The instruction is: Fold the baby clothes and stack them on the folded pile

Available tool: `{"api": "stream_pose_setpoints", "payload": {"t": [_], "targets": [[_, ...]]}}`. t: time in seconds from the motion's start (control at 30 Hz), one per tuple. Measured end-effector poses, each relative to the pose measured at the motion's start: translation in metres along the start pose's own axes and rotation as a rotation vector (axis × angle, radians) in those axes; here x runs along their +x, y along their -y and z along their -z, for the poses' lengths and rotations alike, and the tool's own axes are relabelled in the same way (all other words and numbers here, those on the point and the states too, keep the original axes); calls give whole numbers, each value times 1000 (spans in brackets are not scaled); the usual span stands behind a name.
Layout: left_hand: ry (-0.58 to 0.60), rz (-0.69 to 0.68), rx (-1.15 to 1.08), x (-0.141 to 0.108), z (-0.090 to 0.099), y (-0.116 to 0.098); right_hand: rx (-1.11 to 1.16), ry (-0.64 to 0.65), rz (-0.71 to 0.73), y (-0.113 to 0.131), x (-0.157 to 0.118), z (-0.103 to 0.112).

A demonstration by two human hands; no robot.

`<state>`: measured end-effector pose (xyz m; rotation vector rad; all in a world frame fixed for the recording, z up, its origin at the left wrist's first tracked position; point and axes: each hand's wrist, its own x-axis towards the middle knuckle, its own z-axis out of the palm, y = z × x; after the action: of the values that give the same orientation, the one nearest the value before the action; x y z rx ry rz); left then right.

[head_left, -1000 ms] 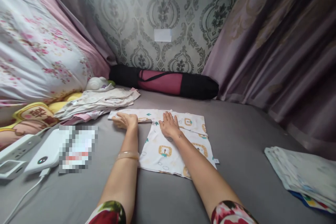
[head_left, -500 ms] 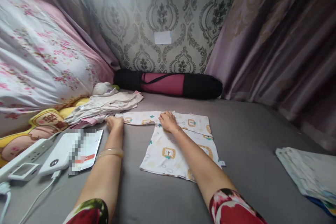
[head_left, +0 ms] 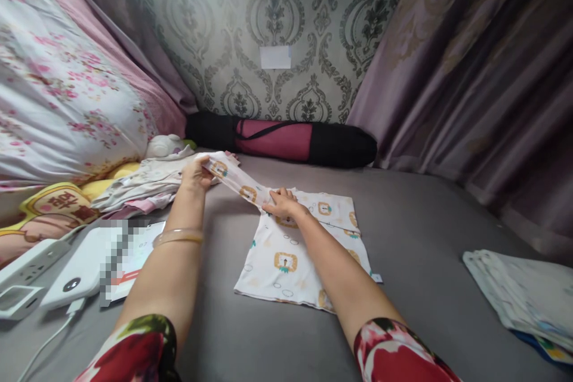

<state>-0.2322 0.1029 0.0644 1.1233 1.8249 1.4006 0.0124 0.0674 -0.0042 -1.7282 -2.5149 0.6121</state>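
We found the printed garment (head_left: pixel 268 271) on the grey sheet (head_left: pixel 416 239), in front of the person and between the two arms. Its body lay flat, while one long sleeve (head_left: pixel 235 178) was raised off the sheet towards the left. We noted a small label (head_left: pixel 377 278) at the garment's right edge.

The left hand (head_left: pixel 197 172) was closed on the outer end of that sleeve, holding it up. The right hand (head_left: pixel 283 203) rested on the garment where the sleeve met the body, with its fingers slightly bent; we could not tell whether they gripped the fabric. We recorded a pale bangle (head_left: pixel 179 237) on the left forearm.

Behind the left hand we saw a pile of clothes (head_left: pixel 138 182), and could not establish whether the two touched. Beside the pile lay a yellow cushion (head_left: pixel 49 209), with a white plush toy (head_left: pixel 165 145) at its far end. Nearer the person, we listed a power strip (head_left: pixel 33 262), a white power bank (head_left: pixel 85 262) with a cable (head_left: pixel 49 340) plugged in, and a partly pixelated flat device (head_left: pixel 138 253).

We logged a black and dark pink bag (head_left: pixel 277 140) along the patterned wall (head_left: pixel 228 18), and a stack of folded cloths (head_left: pixel 528 292) at the far right, well apart from the garment.
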Motion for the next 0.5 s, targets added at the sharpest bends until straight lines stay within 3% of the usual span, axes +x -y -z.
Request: {"api": "stream_pose_setpoints", "payload": {"t": [0.1, 0.17, 0.27, 0.5], "targets": [[71, -29, -680, -9, -8, -14, -13, 62, -10, 2, 1, 6], [134, -75, -940, -18, -15, -20, -32, 81, -26, 6, 2, 10], [163, -126, -1021, -33, -29, -29, -65, 78, -51, 11, 3, 13], [95, -162, -1043, -71, -65, -42, -95, 108, -132, 26, 7, 18]]}}
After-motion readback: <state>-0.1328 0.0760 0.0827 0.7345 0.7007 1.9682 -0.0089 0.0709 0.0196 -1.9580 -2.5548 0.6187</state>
